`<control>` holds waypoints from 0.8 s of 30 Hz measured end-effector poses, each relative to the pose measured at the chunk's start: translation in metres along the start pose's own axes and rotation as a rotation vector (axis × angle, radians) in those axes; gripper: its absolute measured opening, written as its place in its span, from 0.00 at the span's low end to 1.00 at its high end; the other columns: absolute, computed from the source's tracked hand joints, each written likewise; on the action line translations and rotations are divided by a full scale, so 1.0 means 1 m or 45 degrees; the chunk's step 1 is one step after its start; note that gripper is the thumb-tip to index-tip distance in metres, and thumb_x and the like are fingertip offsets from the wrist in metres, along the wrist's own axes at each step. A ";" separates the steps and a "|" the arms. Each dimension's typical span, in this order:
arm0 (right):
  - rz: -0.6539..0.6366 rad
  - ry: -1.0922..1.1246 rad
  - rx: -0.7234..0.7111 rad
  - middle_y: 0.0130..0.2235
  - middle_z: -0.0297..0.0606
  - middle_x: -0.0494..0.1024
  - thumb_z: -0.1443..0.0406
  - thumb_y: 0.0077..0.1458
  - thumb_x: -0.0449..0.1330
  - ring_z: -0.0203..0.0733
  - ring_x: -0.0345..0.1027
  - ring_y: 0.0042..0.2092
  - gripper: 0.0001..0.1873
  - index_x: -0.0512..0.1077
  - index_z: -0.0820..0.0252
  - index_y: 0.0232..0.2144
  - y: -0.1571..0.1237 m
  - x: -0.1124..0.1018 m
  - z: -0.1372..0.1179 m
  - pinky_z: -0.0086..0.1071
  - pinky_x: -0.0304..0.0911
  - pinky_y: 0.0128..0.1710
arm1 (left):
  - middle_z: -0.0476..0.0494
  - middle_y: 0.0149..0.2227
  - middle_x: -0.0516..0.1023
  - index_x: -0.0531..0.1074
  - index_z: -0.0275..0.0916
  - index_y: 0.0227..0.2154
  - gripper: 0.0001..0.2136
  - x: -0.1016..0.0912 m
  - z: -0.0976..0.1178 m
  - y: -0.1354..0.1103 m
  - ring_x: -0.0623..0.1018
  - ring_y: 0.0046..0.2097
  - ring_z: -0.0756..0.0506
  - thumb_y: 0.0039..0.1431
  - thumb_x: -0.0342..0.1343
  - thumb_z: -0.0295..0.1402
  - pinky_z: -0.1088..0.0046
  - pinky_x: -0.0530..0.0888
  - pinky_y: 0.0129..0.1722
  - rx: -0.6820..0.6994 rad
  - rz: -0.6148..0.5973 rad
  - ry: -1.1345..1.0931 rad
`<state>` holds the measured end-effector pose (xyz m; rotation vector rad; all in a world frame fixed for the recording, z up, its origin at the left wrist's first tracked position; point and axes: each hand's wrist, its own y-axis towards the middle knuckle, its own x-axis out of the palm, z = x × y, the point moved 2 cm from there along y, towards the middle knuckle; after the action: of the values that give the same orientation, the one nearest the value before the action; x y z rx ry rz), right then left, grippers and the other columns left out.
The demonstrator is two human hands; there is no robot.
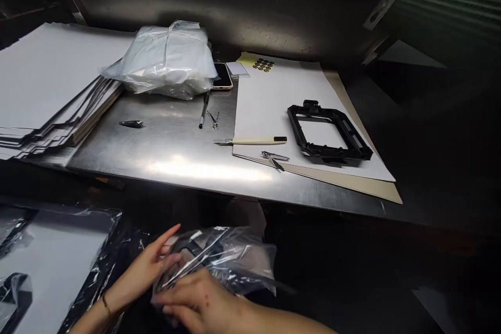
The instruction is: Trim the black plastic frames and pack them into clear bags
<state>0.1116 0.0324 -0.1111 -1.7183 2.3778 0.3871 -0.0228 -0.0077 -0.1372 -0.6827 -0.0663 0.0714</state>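
Note:
Below the table's front edge, both my hands are on a clear plastic bag (230, 253) with a dark frame-like part inside. My left hand (146, 269) holds the bag's left end, index finger stretched out, the other fingers curled on the plastic. My right hand (198, 302) lies over the bag's near side, fingers bent and pressing on it. On the table, a black plastic frame (329, 133) rests on a white sheet (270, 104).
On the steel table (176, 156) lie a cream-handled knife (252, 141), tweezers (274, 157), a pen (203, 110), a small clip (131, 123), a phone (222, 75) and a white bagged bundle (168, 60). Stacked white boards (50, 83) sit left. More bagged parts (23, 271) lie at lower left.

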 end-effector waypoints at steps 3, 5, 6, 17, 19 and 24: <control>-0.137 0.033 -0.055 0.30 0.31 0.72 0.65 0.52 0.51 0.28 0.65 0.31 0.12 0.68 0.58 0.40 -0.004 0.001 0.004 0.16 0.58 0.32 | 0.53 0.19 0.70 0.66 0.35 0.38 0.15 -0.006 -0.007 0.001 0.65 0.17 0.53 0.48 0.51 0.38 0.78 0.62 0.17 -0.061 0.073 0.014; -0.083 -0.111 0.104 0.30 0.31 0.71 0.64 0.50 0.54 0.31 0.65 0.32 0.12 0.68 0.55 0.39 -0.018 -0.009 0.009 0.20 0.59 0.34 | 0.54 0.13 0.68 0.68 0.35 0.32 0.14 -0.012 -0.015 -0.001 0.64 0.15 0.53 0.50 0.47 0.41 0.78 0.61 0.15 -0.131 0.153 0.007; -0.012 -0.202 0.215 0.31 0.33 0.71 0.65 0.50 0.53 0.33 0.65 0.33 0.12 0.68 0.57 0.39 -0.026 -0.014 0.013 0.23 0.59 0.35 | 0.54 0.11 0.67 0.69 0.34 0.30 0.15 -0.015 -0.019 -0.003 0.64 0.14 0.53 0.51 0.45 0.42 0.79 0.60 0.14 -0.171 0.190 0.002; 0.077 -0.195 0.351 0.25 0.29 0.70 0.67 0.49 0.53 0.30 0.64 0.26 0.05 0.68 0.59 0.24 -0.042 -0.007 0.029 0.19 0.59 0.24 | 0.50 0.13 0.73 0.71 0.36 0.16 0.14 -0.027 -0.038 -0.016 0.69 0.15 0.52 0.44 0.53 0.43 0.82 0.63 0.12 -0.436 0.199 -0.168; 0.205 -0.232 0.411 0.29 0.34 0.70 0.68 0.52 0.50 0.33 0.64 0.31 0.06 0.67 0.61 0.30 -0.033 -0.025 0.024 0.24 0.60 0.31 | 0.48 0.13 0.73 0.70 0.36 0.17 0.16 -0.027 -0.034 -0.017 0.67 0.11 0.52 0.47 0.49 0.44 0.82 0.58 0.08 -0.465 0.210 -0.217; 0.366 -0.232 0.391 0.32 0.37 0.65 0.69 0.55 0.45 0.35 0.60 0.33 0.09 0.65 0.61 0.32 -0.009 -0.071 0.005 0.29 0.57 0.34 | 0.40 0.21 0.78 0.74 0.34 0.21 0.17 -0.018 -0.020 -0.031 0.71 0.17 0.50 0.46 0.50 0.45 0.80 0.62 0.13 -0.469 0.049 -0.343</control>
<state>0.1428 0.0952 -0.0958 -1.1649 2.4024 0.1935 -0.0373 -0.0462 -0.1334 -1.0400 -0.3314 0.1911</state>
